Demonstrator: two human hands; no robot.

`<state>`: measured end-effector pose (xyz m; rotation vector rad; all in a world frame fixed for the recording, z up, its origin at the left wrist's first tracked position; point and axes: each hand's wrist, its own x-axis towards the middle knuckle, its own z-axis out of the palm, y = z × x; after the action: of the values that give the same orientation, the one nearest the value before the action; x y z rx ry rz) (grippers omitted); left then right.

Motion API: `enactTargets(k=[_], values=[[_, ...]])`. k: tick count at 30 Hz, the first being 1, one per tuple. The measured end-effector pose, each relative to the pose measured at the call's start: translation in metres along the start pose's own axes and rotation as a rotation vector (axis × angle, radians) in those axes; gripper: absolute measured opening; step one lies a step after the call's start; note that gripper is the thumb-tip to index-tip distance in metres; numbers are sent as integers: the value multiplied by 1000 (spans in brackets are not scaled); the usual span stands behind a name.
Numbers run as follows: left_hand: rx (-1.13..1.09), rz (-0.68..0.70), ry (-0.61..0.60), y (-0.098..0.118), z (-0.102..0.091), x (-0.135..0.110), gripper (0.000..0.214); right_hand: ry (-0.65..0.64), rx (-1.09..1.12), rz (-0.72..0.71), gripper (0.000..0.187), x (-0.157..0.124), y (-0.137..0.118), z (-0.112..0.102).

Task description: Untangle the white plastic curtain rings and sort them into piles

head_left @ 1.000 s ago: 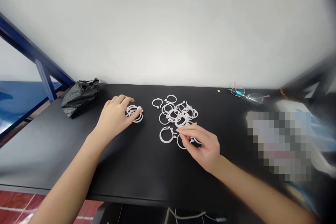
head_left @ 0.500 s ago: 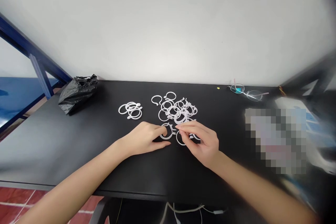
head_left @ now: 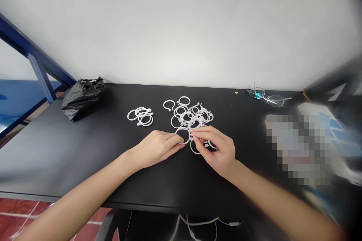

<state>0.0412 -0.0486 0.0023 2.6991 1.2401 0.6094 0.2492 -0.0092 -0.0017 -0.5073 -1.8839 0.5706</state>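
Head view: left hand (head_left: 161,146) pinches a white split ring (head_left: 183,128) at frame centre, apparently steadying it; right hand (head_left: 219,152) adjoins, its grip indeterminable.

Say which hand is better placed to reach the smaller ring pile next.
Probably the left hand: it holds a ring and is nearer the smaller pile than the right hand.

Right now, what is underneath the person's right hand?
Parts of white rings show at the edges of the right hand, with the black tabletop around them. Whatever lies directly beneath the hand is covered.
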Motion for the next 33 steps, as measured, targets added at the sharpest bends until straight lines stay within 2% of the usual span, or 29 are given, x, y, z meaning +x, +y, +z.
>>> enactTargets(k=[4,9,12,16,21,30,33], values=[[17,43,41,0,0,0,24,-6,-4,-4,26,0,0,0],[33,-5,160,0,-2,0,18,33,-20,13,27,0,-1,-2],[28,11,217,-1,-4,0,12,49,-20,32,29,-1,0,-2],[59,42,288,-1,-4,0,8,33,12,25,34,-2,0,-1],[78,69,371,-1,-2,-1,5,1,46,54,30,-1,1,0],[101,168,399,-1,0,0,2,9,-10,9,19,0,1,0],[74,164,443,0,2,-1,5,13,-15,-2,19,-1,2,0]])
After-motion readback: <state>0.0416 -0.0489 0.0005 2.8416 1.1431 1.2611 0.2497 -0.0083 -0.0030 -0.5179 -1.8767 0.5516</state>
